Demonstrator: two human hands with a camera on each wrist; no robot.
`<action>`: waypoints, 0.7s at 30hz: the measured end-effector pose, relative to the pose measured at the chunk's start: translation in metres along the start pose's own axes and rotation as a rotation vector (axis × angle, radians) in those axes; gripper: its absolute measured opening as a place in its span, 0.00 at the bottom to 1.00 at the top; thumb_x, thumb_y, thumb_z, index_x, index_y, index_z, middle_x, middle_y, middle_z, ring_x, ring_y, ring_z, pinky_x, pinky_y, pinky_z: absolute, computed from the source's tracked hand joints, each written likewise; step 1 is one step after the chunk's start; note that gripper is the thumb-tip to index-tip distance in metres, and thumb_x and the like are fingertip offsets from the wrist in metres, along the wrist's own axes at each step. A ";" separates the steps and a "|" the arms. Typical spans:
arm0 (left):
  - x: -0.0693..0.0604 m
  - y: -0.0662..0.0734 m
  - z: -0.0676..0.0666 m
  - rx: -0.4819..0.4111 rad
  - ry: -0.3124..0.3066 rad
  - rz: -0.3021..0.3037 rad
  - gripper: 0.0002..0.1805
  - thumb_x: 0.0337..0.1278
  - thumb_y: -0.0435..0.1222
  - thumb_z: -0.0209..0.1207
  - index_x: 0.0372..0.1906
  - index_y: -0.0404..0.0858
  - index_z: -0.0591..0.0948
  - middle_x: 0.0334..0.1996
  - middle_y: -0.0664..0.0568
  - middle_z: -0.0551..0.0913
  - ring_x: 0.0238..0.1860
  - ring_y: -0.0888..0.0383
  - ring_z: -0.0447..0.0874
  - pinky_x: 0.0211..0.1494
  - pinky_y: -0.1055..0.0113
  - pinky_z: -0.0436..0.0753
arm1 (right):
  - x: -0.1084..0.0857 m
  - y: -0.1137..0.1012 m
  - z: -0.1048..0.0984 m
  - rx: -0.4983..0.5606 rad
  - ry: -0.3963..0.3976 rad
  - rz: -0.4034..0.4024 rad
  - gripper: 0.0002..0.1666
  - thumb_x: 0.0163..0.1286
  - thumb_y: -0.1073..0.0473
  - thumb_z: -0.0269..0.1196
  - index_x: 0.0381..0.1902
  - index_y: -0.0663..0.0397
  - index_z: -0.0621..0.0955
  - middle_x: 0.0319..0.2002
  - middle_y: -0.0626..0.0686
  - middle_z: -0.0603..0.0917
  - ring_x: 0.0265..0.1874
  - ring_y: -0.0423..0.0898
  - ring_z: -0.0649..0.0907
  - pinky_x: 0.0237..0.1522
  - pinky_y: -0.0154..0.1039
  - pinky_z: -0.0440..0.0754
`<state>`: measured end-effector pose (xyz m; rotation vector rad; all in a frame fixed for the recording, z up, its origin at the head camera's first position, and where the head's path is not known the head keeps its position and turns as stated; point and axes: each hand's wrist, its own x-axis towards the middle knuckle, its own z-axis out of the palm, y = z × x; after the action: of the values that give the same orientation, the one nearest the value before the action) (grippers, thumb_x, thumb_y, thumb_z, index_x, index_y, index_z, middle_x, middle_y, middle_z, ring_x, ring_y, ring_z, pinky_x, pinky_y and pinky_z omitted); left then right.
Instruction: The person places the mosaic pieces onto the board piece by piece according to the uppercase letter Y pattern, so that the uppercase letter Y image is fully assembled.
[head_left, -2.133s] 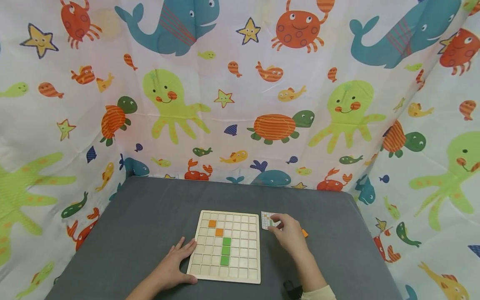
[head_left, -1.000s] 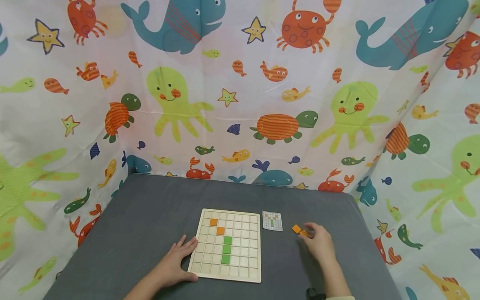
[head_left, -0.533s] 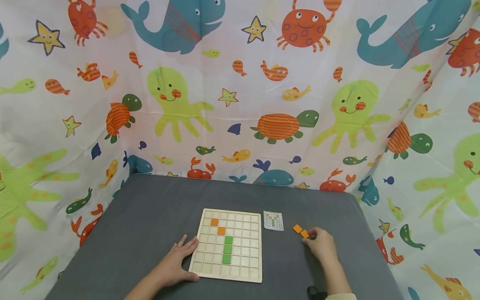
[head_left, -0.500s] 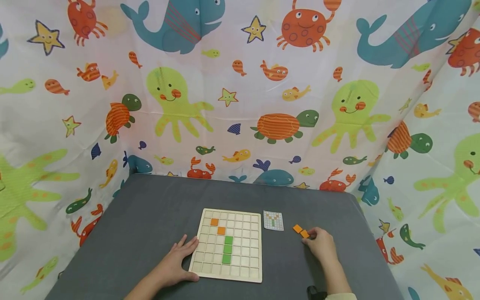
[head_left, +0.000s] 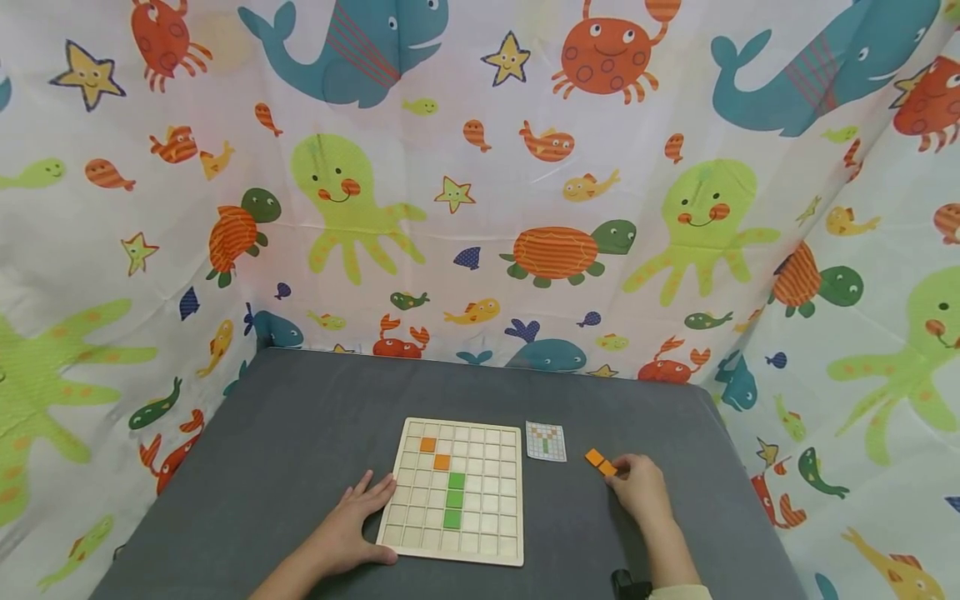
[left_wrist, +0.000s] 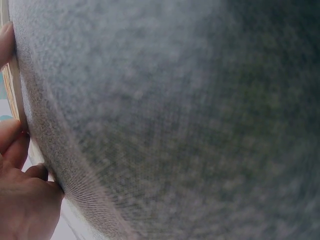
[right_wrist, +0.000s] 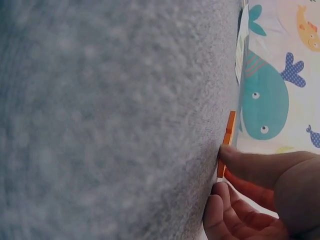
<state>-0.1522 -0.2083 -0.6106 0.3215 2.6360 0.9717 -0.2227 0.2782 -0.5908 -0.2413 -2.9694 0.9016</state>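
A square wooden grid board (head_left: 489, 500) lies on the grey table. Set in it are two orange tiles (head_left: 442, 462) on a diagonal and a column of green tiles (head_left: 454, 498). My left hand (head_left: 351, 525) rests against the board's left edge, fingers spread and thumb at the near corner. Right of the board, two loose orange tiles (head_left: 601, 462) lie end to end in a slanted row. My right hand (head_left: 641, 487) pinches the nearer one between thumb and fingers; the right wrist view shows the thumb (right_wrist: 240, 159) on its edge.
A small printed pattern card (head_left: 546, 442) lies between the board and the loose tiles. A black strap-like object (head_left: 628, 585) shows at my right wrist. Behind and beside the table (head_left: 315, 417) hangs a curtain (head_left: 465, 250) printed with sea animals.
My right hand has moved from over the card rightward to the loose orange tiles. The two tiles, offset half a second ago, now line up in a row. My left hand stays on the board.
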 end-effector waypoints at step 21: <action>0.000 0.000 -0.001 -0.023 -0.008 0.011 0.64 0.28 0.59 0.79 0.77 0.40 0.65 0.79 0.50 0.59 0.81 0.36 0.40 0.76 0.30 0.44 | -0.001 -0.024 -0.010 -0.014 0.001 -0.069 0.15 0.63 0.64 0.71 0.47 0.64 0.86 0.43 0.61 0.86 0.41 0.57 0.85 0.44 0.57 0.84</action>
<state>-0.1527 -0.2088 -0.6103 0.3347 2.6166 1.0007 -0.2248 0.2642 -0.5692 -0.1390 -2.9635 0.8737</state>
